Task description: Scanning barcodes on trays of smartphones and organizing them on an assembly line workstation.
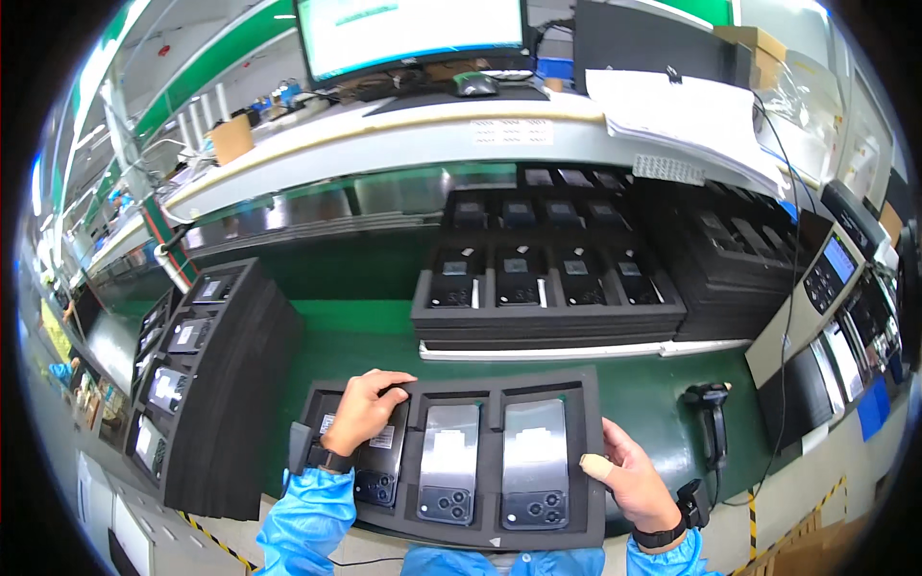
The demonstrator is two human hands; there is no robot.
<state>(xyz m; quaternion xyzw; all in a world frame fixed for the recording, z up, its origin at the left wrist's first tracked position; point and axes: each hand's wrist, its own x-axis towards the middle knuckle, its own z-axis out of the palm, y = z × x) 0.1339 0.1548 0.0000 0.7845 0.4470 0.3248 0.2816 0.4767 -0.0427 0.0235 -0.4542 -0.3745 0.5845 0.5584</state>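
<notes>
In front of me a black foam tray lies on the green bench, tilted slightly. Its pockets hold smartphones, backs up: a middle phone, a right phone, and a left phone partly covered by my hand. My left hand reaches over the tray's left part, fingers and thumb closed at its far edge. At the right side my right hand grips the tray's rim, its thumb, with a tan covering on the tip, on top and its fingers along the outside.
A tall stack of foam trays with phones stands at left. Beyond the tray, more loaded trays sit on a white-edged base. At right are a black handheld scanner with a cable and a grey device. A monitor stands above.
</notes>
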